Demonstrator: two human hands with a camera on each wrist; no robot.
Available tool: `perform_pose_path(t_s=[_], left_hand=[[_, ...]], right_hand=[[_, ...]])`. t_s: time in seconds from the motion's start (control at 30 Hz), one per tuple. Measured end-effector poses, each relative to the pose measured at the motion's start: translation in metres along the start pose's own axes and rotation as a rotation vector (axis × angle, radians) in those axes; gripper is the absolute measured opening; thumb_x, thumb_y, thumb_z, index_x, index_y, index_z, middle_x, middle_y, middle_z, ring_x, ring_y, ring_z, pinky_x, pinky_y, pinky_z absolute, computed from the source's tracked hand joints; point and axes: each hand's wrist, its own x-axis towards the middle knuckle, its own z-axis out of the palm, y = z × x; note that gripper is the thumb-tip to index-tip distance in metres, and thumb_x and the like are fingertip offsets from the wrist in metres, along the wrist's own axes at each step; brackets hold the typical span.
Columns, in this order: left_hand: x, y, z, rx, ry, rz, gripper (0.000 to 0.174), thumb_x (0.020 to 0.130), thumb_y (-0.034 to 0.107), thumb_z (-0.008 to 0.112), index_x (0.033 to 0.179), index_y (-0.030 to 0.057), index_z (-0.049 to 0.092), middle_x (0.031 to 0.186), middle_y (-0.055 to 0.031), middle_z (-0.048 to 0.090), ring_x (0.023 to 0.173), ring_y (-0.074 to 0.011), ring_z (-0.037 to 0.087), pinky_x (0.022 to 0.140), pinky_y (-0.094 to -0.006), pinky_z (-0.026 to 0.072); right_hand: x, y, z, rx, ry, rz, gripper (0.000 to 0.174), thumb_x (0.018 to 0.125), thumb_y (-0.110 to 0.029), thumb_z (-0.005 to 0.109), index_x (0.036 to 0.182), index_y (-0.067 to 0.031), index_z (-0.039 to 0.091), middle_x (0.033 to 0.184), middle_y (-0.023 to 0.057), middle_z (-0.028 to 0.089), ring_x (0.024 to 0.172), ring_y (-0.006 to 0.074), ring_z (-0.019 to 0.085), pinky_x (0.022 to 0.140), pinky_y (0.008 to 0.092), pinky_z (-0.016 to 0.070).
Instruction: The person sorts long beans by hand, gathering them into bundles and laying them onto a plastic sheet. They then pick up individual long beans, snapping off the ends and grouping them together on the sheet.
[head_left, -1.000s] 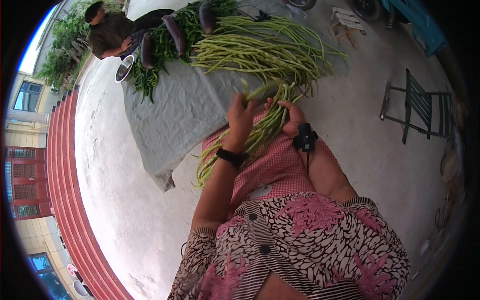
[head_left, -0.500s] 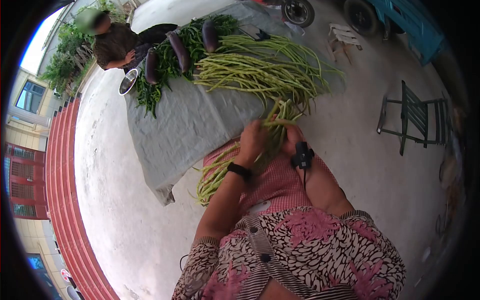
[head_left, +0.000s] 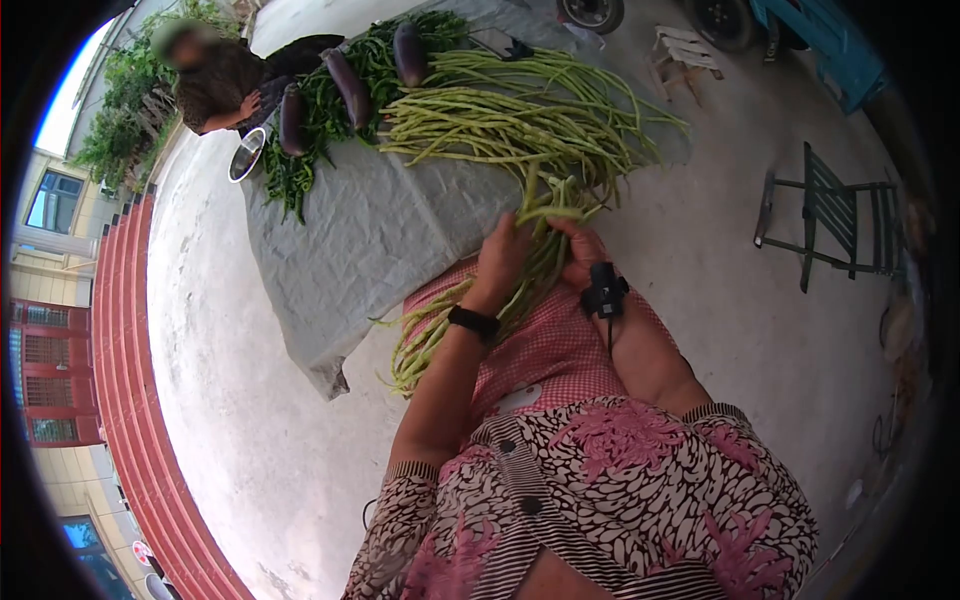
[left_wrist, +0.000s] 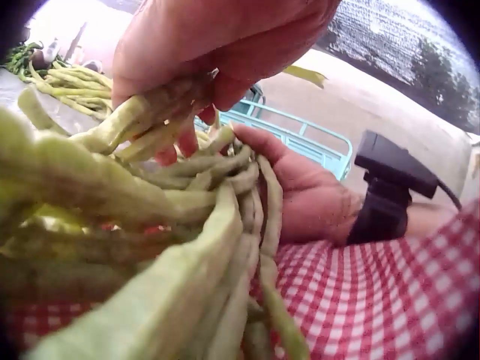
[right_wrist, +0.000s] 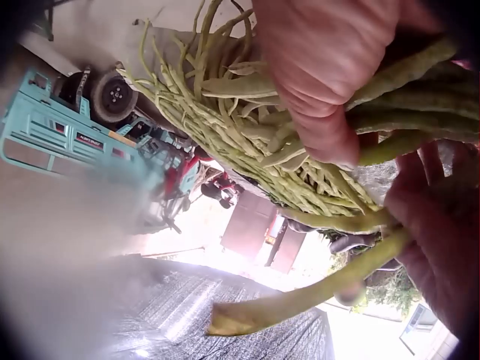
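A bundle of long green beans (head_left: 545,265) lies over the red checked apron (head_left: 540,350), its loose ends spreading toward the left. My right hand (head_left: 582,252) grips the bundle near its far end, thumb on top. On the other side, my left hand (head_left: 503,255) pinches a single long bean (head_left: 552,213) that crosses over the bundle. In the right wrist view, the blunt tip of a long bean (right_wrist: 300,300) sticks out past the left hand's fingers (right_wrist: 435,225). The left wrist view shows the left fingers (left_wrist: 217,37) curled over beans, with the right palm (left_wrist: 307,191) behind.
A grey sheet (head_left: 360,220) bears a large pile of long beans (head_left: 500,115), green peppers (head_left: 290,190) and several eggplants (head_left: 345,88). A metal bowl (head_left: 247,155) stands by a seated person (head_left: 215,88). To the right are a folding chair (head_left: 832,210) and a teal cart (head_left: 830,50).
My left hand has come down from a raised position and moved right, to the bundle, bringing the crossing bean over it. My right hand keeps hold of the bundle.
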Motion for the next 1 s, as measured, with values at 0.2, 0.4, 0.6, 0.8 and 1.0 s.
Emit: perform_pose_path(t_s=[0.2, 0.4, 0.6, 0.8, 1.0], left_hand=[[-0.012, 0.036, 0.007, 0.012, 0.05, -0.052, 0.027, 0.093, 0.022, 0.055, 0.112, 0.003, 0.048, 0.099, -0.028, 0.063, 0.096, -0.0462, 0.06, 0.076, -0.0504, 0.0458], [-0.008, 0.04, -0.01, -0.018, 0.142, -0.153, 0.021, 0.093, 0.018, 0.054, 0.1, -0.002, 0.053, 0.096, -0.0236, 0.064, 0.089, -0.0394, 0.063, 0.077, -0.0427, 0.0488], [-0.005, 0.048, -0.014, -0.127, 0.163, -0.352, 0.024, 0.094, 0.022, 0.055, 0.097, -0.002, 0.052, 0.086, -0.0221, 0.065, 0.084, -0.0349, 0.066, 0.071, -0.0409, 0.0485], [-0.012, 0.037, 0.004, 0.043, -0.006, -0.154, 0.032, 0.085, 0.025, 0.065, 0.099, -0.0008, 0.053, 0.089, -0.0244, 0.065, 0.085, -0.0409, 0.064, 0.072, -0.0456, 0.0492], [-0.011, 0.047, -0.001, 0.143, -0.064, -0.186, 0.037, 0.078, 0.023, 0.071, 0.102, -0.0004, 0.056, 0.092, -0.0243, 0.066, 0.09, -0.042, 0.064, 0.073, -0.0446, 0.05]], right_hand=[[-0.002, 0.002, 0.006, 0.075, -0.128, 0.031, 0.024, 0.086, -0.01, 0.066, 0.108, -0.0033, 0.062, 0.1, 0.009, 0.068, 0.092, 0.0239, 0.066, 0.088, 0.037, 0.0532], [0.003, 0.001, -0.001, 0.03, 0.028, 0.021, 0.02, 0.088, -0.012, 0.066, 0.106, -0.0036, 0.063, 0.095, 0.0078, 0.068, 0.083, 0.0205, 0.066, 0.077, 0.0371, 0.0563], [0.003, 0.0, -0.001, 0.003, 0.005, -0.012, 0.016, 0.089, -0.017, 0.066, 0.099, -0.004, 0.063, 0.086, 0.0064, 0.067, 0.077, 0.0189, 0.065, 0.071, 0.0367, 0.0565], [0.016, 0.005, -0.019, 0.038, 0.037, -0.033, 0.018, 0.09, -0.019, 0.067, 0.102, -0.007, 0.062, 0.089, 0.0057, 0.065, 0.079, 0.0188, 0.064, 0.075, 0.0347, 0.0551], [0.012, 0.007, -0.009, -0.076, 0.036, -0.176, 0.026, 0.091, -0.024, 0.068, 0.108, -0.0077, 0.06, 0.094, 0.0048, 0.065, 0.084, 0.0181, 0.064, 0.078, 0.0337, 0.0542]])
